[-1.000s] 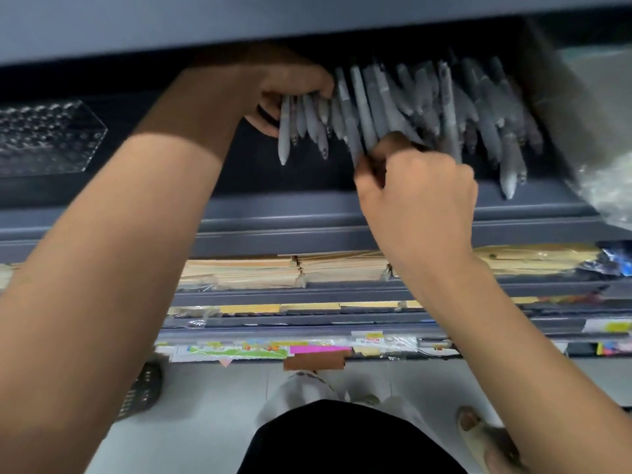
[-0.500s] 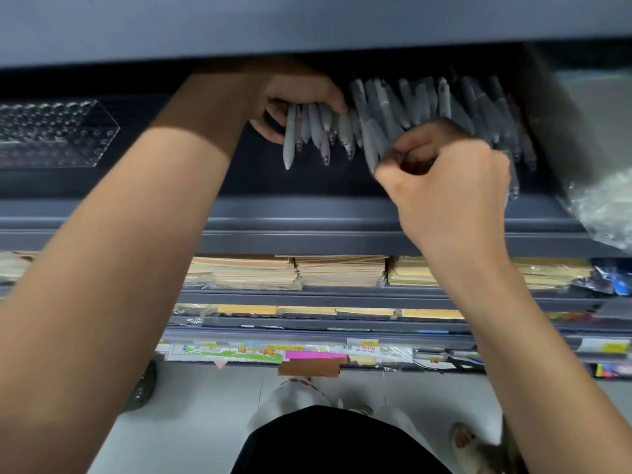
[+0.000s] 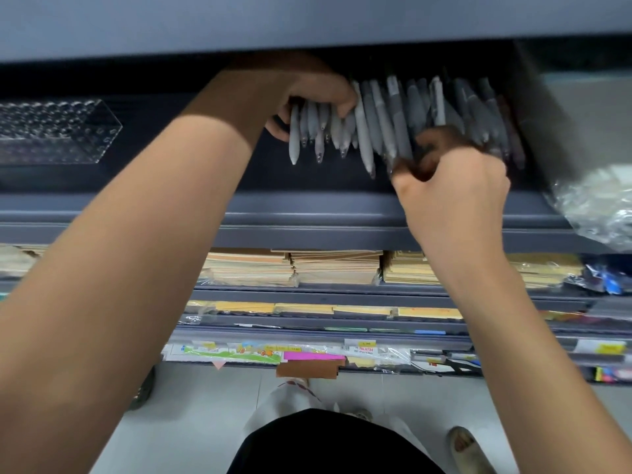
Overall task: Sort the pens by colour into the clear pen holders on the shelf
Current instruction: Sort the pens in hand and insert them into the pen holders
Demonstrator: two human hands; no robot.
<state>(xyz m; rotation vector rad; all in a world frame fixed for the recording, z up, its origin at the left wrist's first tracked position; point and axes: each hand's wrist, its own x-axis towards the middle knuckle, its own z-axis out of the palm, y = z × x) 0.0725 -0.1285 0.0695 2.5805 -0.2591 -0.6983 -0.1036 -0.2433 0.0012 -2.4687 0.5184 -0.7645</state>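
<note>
Head view: smooth grey tapered pens (image 3: 364, 131) in left grip (image 3: 307, 94)

Notebook stacks (image 3: 337, 266) on lower shelf; crumpled plastic bag (image 3: 596, 206) right; grey floor (image 3: 191, 419).

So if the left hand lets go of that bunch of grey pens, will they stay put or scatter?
Likely scatter. The grey pens in the left hand are slim, round and smooth-looking, so they would probably slide apart and roll on the flat shelf. Each looks stiff and light; their tips already sit uneven, which suggests they slip easily against one another.
</note>
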